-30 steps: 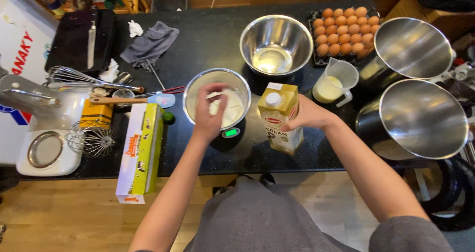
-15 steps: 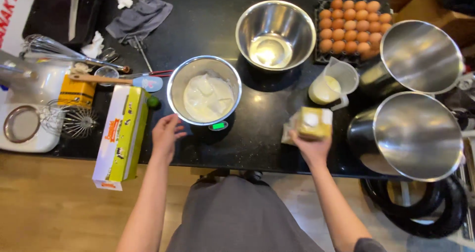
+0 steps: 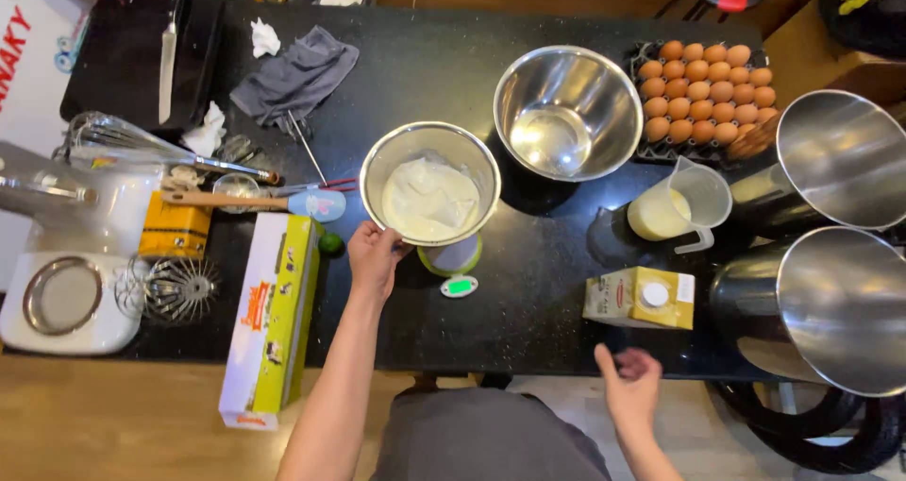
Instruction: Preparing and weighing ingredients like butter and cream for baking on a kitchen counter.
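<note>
Far to the left a white stand mixer (image 3: 66,283) is sitting at the counter's (image 3: 528,320) edge, with a long yellow-green box (image 3: 269,320) lying just beside it and a spatula (image 3: 255,201) resting behind the box. Next along, the left hand (image 3: 373,257) is gripping the near rim of the steel bowl (image 3: 430,184), thumb over the lip, while the bowl is sitting on a small scale (image 3: 458,262) whose green display is glowing in front. Inside the bowl a pale, creamy mass is lying (cream or soft cheese, hard to say from above). By the look of it, the weighing step is going on, with the hand steadying the bowl. Further right an empty steel bowl (image 3: 568,113) is standing behind, then a jug (image 3: 679,202) of pale liquid and a tray of eggs (image 3: 708,84). The yellow carton (image 3: 640,298) is lying on its side near the front edge, apart from both hands. The right hand (image 3: 630,387) is hanging open and empty just below it, slightly blurred. Any next move would call for a steady bowl and a readable display.
</note>
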